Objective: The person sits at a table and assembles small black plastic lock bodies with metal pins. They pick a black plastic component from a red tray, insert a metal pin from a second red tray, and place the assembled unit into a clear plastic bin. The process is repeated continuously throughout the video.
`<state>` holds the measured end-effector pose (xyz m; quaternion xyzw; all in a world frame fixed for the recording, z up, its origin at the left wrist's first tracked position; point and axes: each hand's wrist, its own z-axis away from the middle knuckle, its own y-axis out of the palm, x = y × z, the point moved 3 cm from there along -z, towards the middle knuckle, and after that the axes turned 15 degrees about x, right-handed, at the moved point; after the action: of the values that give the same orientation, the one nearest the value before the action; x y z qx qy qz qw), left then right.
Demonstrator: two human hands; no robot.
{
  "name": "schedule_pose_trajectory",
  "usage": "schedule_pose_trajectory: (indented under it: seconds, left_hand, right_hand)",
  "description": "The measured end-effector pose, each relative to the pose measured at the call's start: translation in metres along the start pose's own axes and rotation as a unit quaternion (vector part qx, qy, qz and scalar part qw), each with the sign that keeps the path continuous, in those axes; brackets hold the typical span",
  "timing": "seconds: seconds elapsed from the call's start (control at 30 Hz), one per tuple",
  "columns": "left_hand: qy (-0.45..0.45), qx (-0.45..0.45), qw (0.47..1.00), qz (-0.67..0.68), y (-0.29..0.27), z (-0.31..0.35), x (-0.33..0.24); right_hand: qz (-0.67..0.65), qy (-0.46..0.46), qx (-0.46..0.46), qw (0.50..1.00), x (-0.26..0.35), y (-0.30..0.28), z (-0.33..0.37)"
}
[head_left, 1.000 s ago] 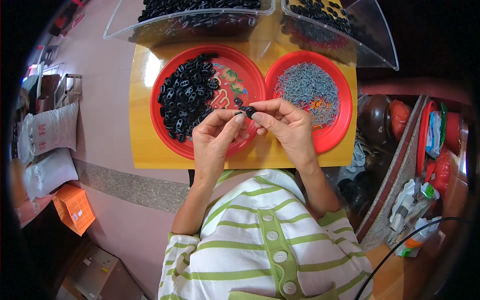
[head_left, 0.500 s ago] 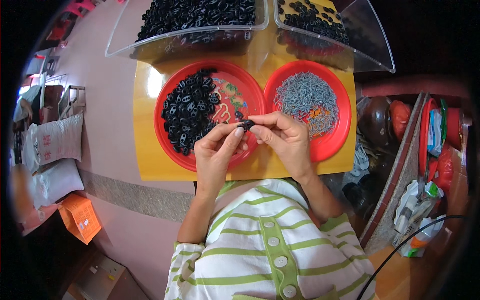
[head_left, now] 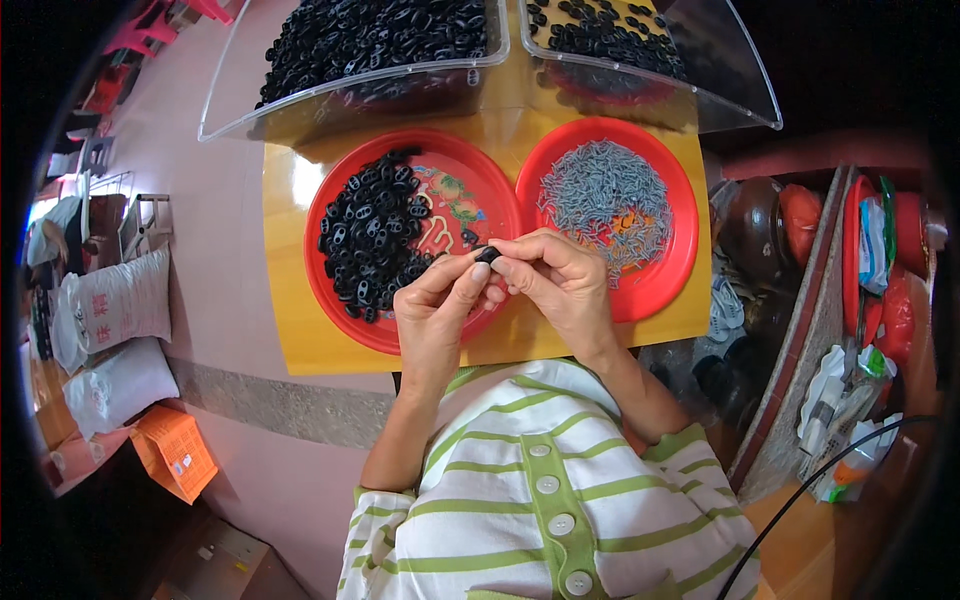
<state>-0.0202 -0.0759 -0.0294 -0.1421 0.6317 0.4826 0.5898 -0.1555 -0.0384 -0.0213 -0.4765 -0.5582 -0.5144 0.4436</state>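
1. Here's the pinch: left hand (head_left: 440, 305) and right hand (head_left: 555, 285), thumbs and forefingers closed on one small glossy black plastic piece (head_left: 488, 255) at the dial's centre. Fingertips cover most of it; its alignment I can't tell.
2. Danger right there! So little to grip, and uneven thumb pressure could squirt it loose.
3. Ten o'clock: a round red plastic tray with a patterned floor (head_left: 485, 180), bearing a heap of black oval two-holed plastic pieces (head_left: 370, 235). Drop it there and it might vanish among lookalikes.
4. Two o'clock, just beside the right hand: a round plain-rimmed red plastic tray (head_left: 686, 240) of thin grey metal-looking pins (head_left: 605, 180). A knocked rim could scatter pins across the glossy yellow desk (head_left: 320, 352).
5. Eleven and one: clear plastic bins (head_left: 350, 79), well apart, likely little threat.
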Motion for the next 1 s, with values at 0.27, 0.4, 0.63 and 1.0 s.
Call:
schedule_pose_trajectory:
  seconds: [0.27,0.4,0.63,1.0]
  left_hand:
    - [0.036,-0.009,0.999,0.03,0.004,-0.004,-0.006]
    - [0.002,-0.053,0.993,0.107,0.006,-0.001,0.005]
    - [0.118,-0.109,0.987,0.007,0.034,-0.001,-0.016]
    - [0.122,0.033,0.987,-0.098,0.02,0.004,-0.012]
  right_hand:
    - [0.237,-0.046,-0.009,0.97,0.032,0.002,-0.002]
    - [0.314,-0.088,-0.035,0.945,0.032,0.004,-0.001]
    - [0.261,-0.05,-0.001,0.964,0.038,-0.009,0.002]
    - [0.276,-0.056,0.043,0.959,0.043,-0.014,0.003]
